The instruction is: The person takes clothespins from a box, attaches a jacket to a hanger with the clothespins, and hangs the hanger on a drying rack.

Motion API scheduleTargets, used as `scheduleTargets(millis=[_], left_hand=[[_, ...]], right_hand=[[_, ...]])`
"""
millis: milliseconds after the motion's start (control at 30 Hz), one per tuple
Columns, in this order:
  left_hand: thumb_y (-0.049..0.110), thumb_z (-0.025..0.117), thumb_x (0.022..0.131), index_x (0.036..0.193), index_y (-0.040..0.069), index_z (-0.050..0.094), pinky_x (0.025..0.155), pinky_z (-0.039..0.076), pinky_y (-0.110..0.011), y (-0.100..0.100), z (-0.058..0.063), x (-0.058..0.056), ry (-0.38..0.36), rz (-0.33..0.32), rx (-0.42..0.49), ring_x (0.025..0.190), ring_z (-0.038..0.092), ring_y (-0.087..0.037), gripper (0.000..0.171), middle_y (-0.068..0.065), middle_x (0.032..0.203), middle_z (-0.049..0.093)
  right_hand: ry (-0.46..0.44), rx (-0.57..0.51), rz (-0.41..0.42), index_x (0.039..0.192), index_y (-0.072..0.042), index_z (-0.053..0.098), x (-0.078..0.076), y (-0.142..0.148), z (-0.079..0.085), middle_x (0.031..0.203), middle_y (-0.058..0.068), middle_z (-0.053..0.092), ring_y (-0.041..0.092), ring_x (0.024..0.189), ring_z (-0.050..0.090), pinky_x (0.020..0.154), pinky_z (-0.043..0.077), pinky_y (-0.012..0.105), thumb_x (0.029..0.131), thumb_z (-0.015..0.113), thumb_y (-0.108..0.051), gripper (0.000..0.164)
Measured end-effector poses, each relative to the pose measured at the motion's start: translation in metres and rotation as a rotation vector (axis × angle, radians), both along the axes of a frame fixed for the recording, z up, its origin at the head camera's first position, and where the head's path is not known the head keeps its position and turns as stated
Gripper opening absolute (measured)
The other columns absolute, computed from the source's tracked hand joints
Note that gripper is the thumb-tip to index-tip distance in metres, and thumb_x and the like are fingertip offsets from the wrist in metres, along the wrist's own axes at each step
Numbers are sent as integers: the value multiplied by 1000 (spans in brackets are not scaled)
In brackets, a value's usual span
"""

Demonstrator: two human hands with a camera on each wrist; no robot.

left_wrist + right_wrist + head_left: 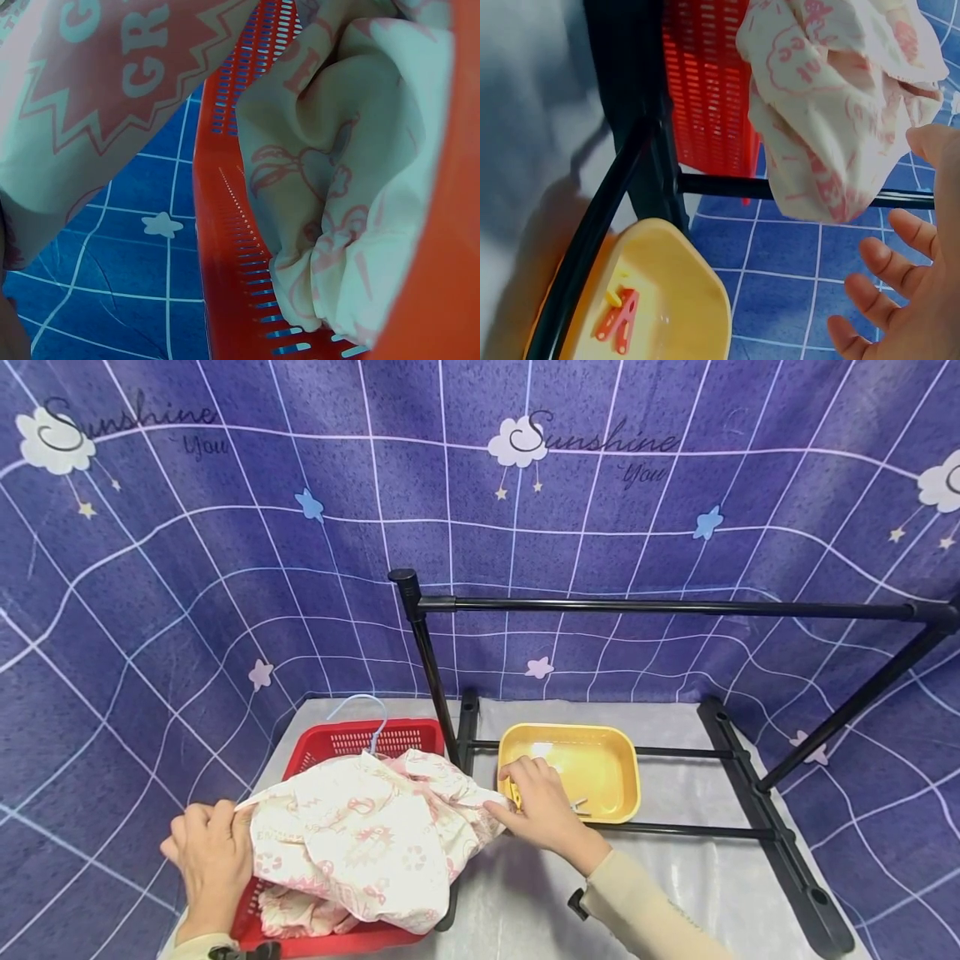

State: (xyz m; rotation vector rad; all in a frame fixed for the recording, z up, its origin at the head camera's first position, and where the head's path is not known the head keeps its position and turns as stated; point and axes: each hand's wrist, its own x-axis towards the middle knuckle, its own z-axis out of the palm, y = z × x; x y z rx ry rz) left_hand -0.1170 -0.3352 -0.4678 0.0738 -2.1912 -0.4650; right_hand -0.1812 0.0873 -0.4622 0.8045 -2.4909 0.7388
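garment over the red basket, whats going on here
Someone's left hand pinches one end of a pink-and-white garment above the red basket. The right hand is at the other end, fingers spread, its thumb close to the cloth. A blue hook sticks up at the garment's far edge, and more printed cloth lies in the basket. Beside it stands a black rack, with a yellow tray holding clips at its base.

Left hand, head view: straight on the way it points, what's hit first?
Probably the purple curtain; the red basket lies right of that line. Depth from the left hand to the curtain is unclear.
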Motion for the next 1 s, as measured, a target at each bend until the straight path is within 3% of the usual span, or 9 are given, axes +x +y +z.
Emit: scheduleTargets(millis=[367,633,1000], left_hand=[[27,58,86,77,-2,45,70,16,-57,-1,0,1,4,-4,-10,79,31,-46,33,-22,81,36],[20,60,83,79,-2,46,69,16,-57,1,1,1,7,-6,-18,79,32,-46,26,-22,81,36],[29,56,87,80,-2,46,68,17,-58,0,1,1,20,-3,-34,79,32,-46,33,-22,82,37]], right_hand=[[102,13,-18,94,-13,53,-9,10,-1,86,-4,45,17,79,41,67,31,32,76,63,-45,38],[95,60,-43,94,-14,53,-13,18,-1,89,-2,46,18,83,42,71,32,34,78,59,-46,36],[87,98,-67,98,-15,52,-22,27,-4,93,-2,48,21,89,45,74,33,39,80,57,-45,36]])
